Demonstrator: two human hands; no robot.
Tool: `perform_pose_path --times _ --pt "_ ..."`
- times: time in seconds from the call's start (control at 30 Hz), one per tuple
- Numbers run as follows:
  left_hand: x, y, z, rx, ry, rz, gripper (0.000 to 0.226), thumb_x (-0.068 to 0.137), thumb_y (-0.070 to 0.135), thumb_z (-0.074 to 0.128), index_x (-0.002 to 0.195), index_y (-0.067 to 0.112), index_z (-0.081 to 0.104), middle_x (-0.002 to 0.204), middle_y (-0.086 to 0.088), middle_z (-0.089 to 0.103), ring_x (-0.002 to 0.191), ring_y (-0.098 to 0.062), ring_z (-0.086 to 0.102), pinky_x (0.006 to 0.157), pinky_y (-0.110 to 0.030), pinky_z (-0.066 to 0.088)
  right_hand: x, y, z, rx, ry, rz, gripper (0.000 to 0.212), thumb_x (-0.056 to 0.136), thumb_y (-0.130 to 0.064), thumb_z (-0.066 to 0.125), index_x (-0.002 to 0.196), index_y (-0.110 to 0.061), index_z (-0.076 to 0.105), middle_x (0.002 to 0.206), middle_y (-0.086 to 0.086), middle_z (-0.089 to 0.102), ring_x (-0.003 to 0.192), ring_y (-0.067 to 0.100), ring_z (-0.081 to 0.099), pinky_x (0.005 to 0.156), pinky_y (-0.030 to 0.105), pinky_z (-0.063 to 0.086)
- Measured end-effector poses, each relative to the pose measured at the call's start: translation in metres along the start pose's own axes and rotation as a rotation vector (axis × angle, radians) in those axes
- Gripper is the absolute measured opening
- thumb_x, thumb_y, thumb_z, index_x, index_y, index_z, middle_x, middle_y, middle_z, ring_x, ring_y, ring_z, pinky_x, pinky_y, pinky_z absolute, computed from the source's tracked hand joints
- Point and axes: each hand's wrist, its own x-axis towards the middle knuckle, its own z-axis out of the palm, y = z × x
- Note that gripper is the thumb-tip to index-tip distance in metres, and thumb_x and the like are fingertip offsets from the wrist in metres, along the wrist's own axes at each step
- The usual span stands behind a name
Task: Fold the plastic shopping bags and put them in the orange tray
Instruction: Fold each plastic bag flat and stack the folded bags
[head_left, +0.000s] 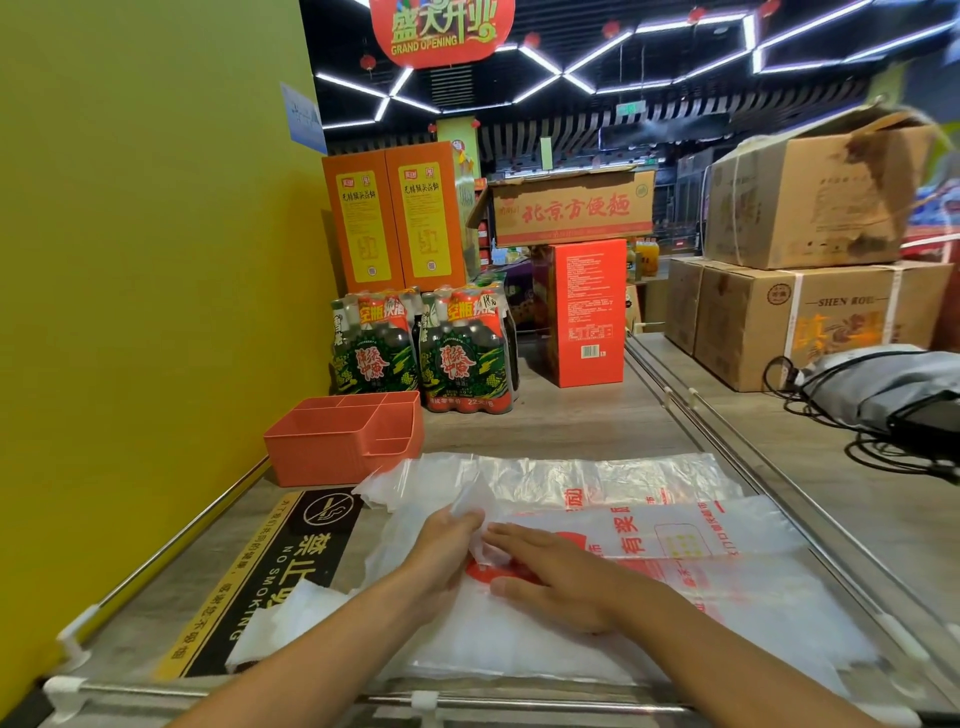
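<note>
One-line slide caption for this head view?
Left hand pinches a plastic bag edge while right hand presses it flat, orange tray waiting behind.

A red hanging sign (441, 31) reads "GRAND OPENING", a black counter sticker (270, 582) reads "NO SMOKING", and a cardboard box (831, 322) reads "SHEN".

Plastic shopping bags (597, 525) spread flat just in front of the orange tray (332, 447). Left hand (447, 545) pinching a lifted bag edge, right hand (550, 577) pressed flat on the bags beside it. Bottle packs (423, 353) right behind the tray.
</note>
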Motion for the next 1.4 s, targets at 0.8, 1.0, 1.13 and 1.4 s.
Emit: perform_pose_path --times 0.8,1.0,1.13,1.4 --pt "0.033 -0.009 0.037 1.234 -0.102 0.398 0.065 0.103 0.047 0.039 0.157 0.014 0.024 0.165 -0.010 0.022 0.153 -0.029 0.017 0.125 -0.043 0.015 -0.036 0.025 -0.024 -0.122 -0.037 0.097 0.064 0.101 -0.065 0.035 0.157 -0.035 0.028 0.165 -0.012 0.021 0.152 0.010 0.018 0.125 0.039 0.016" --pt "0.048 -0.021 0.041 1.406 -0.214 0.286 0.078 0.101 0.065 0.015 0.161 0.020 -0.006 0.167 -0.005 -0.017 0.153 -0.026 -0.019 0.125 -0.047 -0.008 -0.037 0.023 -0.032 -0.049 0.090 0.160 0.049 0.099 -0.053 0.053 0.142 -0.030 0.054 0.143 -0.011 0.057 0.123 0.006 0.056 0.106 0.030 0.046" --pt "0.046 -0.018 0.041 1.308 -0.257 0.253 0.067 0.105 0.055 0.008 0.160 0.020 -0.010 0.165 -0.004 -0.023 0.151 -0.022 -0.025 0.123 -0.047 -0.013 -0.037 0.023 -0.030 -0.107 0.157 0.150 0.052 0.099 -0.053 0.051 0.148 -0.036 0.044 0.151 -0.015 0.047 0.130 0.006 0.050 0.108 0.030 0.043" --pt "0.026 0.000 0.013 0.867 -0.198 0.302 0.055 0.111 0.039 0.013 0.160 0.017 0.008 0.169 -0.002 0.001 0.155 -0.018 -0.001 0.123 -0.033 0.000 -0.030 0.018 -0.012 -0.179 -0.032 0.056 0.064 0.101 -0.067 0.027 0.158 -0.038 0.023 0.166 -0.019 0.014 0.151 0.001 0.007 0.126 0.036 0.009"
